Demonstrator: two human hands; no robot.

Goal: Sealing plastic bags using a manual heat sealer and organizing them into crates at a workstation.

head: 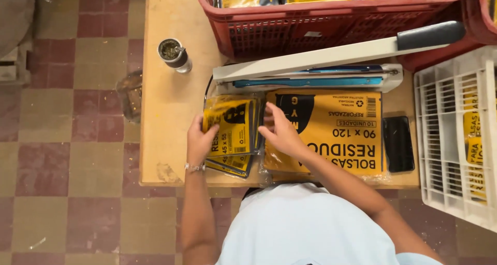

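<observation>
Hands were busy squaring up a stack of small yellow packs (232,133) near the front edge of the wooden table (168,94). The left hand (199,141) gripped the stack's left side, fingers curled around it. The right hand (279,133) lay open, flat across the stack's right edge and a big yellow pack (336,125). Behind them, a heat sealer (331,63) stood with its arm up, with a red crate (331,21) further back.

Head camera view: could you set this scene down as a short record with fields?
Surface: wooden table over a checkered floor
Left hand: grips the left edge of the small yellow packet stack
Right hand: fingers rest on the stack's right edge
Beside it: large yellow packet, black phone
Behind: heat sealer, arm raised
Crates: red crate, white crate
Cup: metal cup
</observation>
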